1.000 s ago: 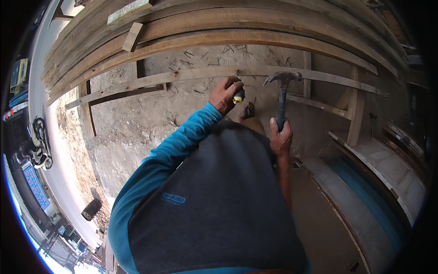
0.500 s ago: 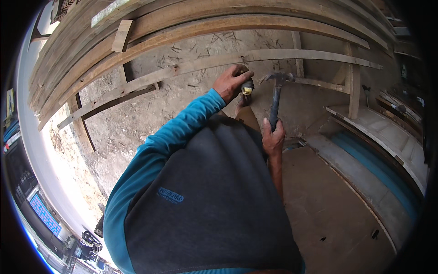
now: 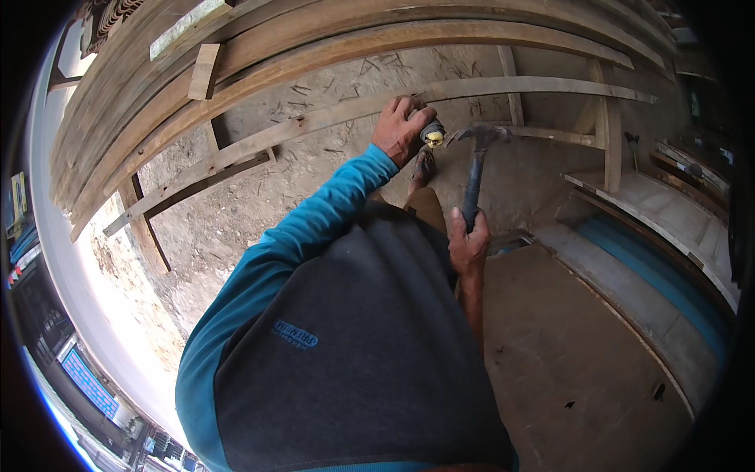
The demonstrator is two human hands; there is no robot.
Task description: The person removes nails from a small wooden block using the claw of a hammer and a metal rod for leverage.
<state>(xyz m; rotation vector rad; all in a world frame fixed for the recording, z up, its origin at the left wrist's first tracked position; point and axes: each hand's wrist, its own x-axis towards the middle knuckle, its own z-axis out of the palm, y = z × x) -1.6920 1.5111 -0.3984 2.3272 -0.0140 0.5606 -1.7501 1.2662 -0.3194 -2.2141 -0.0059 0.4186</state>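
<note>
My left hand [image 3: 399, 130] is closed around a dark-wrapped handle with a yellowish butt end [image 3: 432, 135]. The rest of that tool is hidden under the hand, so I cannot tell its exact kind. This hand is at a long wooden batten [image 3: 338, 118] that runs across the frame beneath the stacked boards. In my right hand [image 3: 469, 242] is a claw hammer [image 3: 473, 177], gripped low on its dark handle. The hammer stands with its head up, just right of the yellowish butt end and apart from it.
Long boards [image 3: 440, 37] are stacked beyond the batten, with a short wood block [image 3: 205, 71] on them. A wooden post [image 3: 610, 149] stands at the right. Beside it lie a pale panel [image 3: 653, 212] and a brown sheet [image 3: 566, 338]. Debris litters the floor [image 3: 314, 149].
The view has shifted slightly. My left hand sits a little more to the right over the batten, nearer the hammer head. Both hands keep their grips.
</note>
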